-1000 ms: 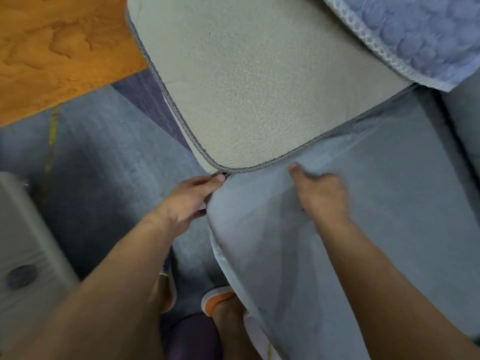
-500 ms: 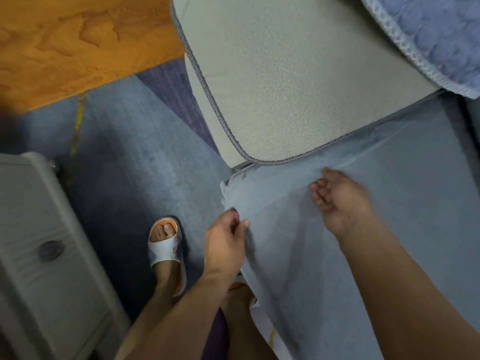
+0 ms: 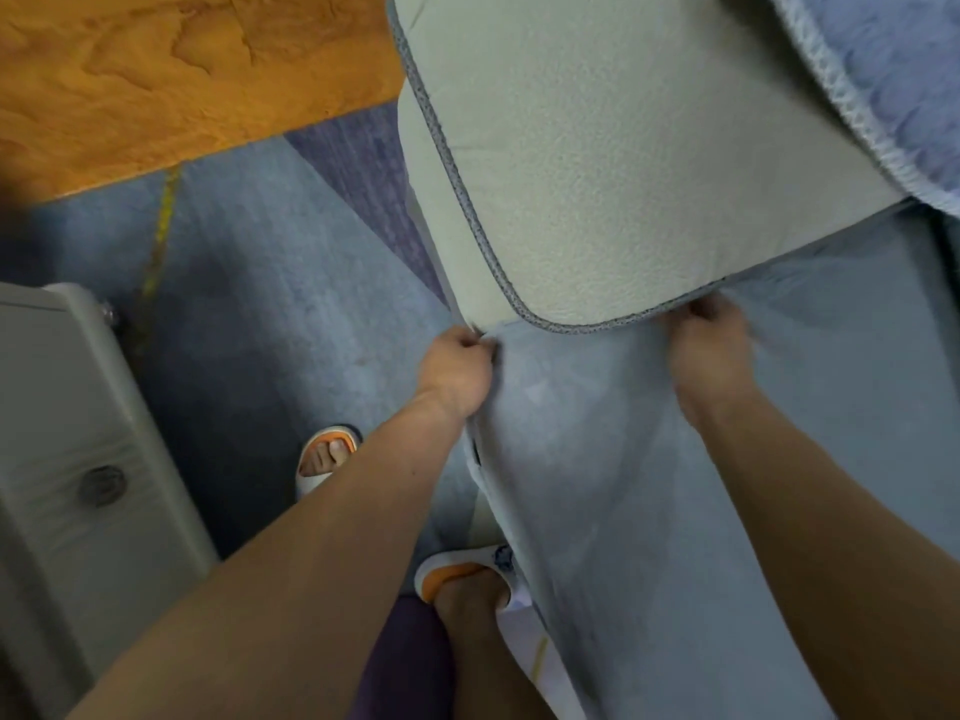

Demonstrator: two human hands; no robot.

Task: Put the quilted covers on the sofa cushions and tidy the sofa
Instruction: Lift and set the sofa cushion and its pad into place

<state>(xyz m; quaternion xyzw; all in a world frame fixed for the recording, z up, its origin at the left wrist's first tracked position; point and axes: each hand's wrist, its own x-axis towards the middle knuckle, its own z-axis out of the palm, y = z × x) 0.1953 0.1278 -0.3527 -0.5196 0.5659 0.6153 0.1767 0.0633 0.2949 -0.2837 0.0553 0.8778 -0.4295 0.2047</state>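
A pale beige sofa cushion (image 3: 597, 163) with grey piping lies across the upper middle. Below it stretches a smooth light-blue cover (image 3: 649, 485), reaching up to the cushion's piped edge. My left hand (image 3: 457, 371) grips the cover's left corner just under the cushion's rounded corner. My right hand (image 3: 711, 350), somewhat blurred, holds the cover's top edge right against the piping, fingers curled into the fabric. A blue quilted cover (image 3: 893, 59) with a white trim lies over the cushion's upper right corner.
A white cabinet (image 3: 67, 485) with a round knob stands at the left. Blue-grey carpet (image 3: 260, 314) lies between it and the sofa, wooden floor (image 3: 182, 70) beyond. My feet in white-and-orange slippers (image 3: 327, 454) stand close to the sofa's front.
Both hands have moved up from lower on the light-blue cover to its top edge at the cushion's piping. The view has shifted a little to the left.
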